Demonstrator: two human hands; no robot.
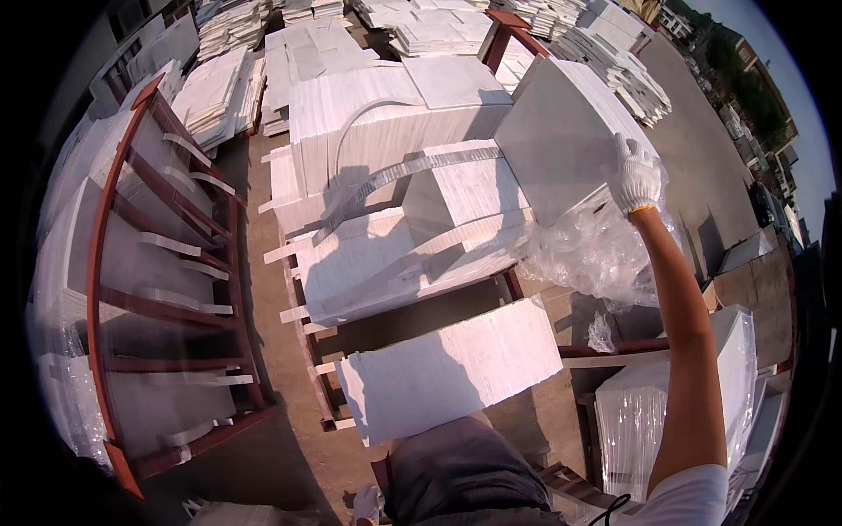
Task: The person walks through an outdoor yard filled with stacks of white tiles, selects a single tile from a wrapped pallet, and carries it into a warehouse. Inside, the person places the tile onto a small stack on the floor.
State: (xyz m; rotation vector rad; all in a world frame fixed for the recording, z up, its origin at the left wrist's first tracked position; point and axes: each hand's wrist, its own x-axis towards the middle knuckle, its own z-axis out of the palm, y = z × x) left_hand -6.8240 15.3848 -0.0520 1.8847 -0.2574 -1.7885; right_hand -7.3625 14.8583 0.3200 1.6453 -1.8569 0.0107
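Note:
My right hand (pixel 637 178), in a white knit glove, reaches far out to the right with bent fingers at the near edge of a tall stack of white stone slabs (pixel 561 136). Clear plastic film (pixel 592 250) seems gathered in its fingers and hangs crumpled beneath it. At the lower edge my left hand (pixel 367 504), also gloved, hangs low beside my dark trousers; its fingers are hardly visible. Right before my legs lies a row of upright white slabs (pixel 452 368) on a frame. Beyond it, stacked slabs (pixel 386 259) have pale straps (pixel 412 167) arching over them.
A reddish-brown metal rack (pixel 105 263) with wrapped slabs stands to the left. At the lower right are more film-wrapped slabs (pixel 636 434). Wooden battens (pixel 294 313) stick out from under the middle stacks. Several slab piles (pixel 303 53) fill the far yard.

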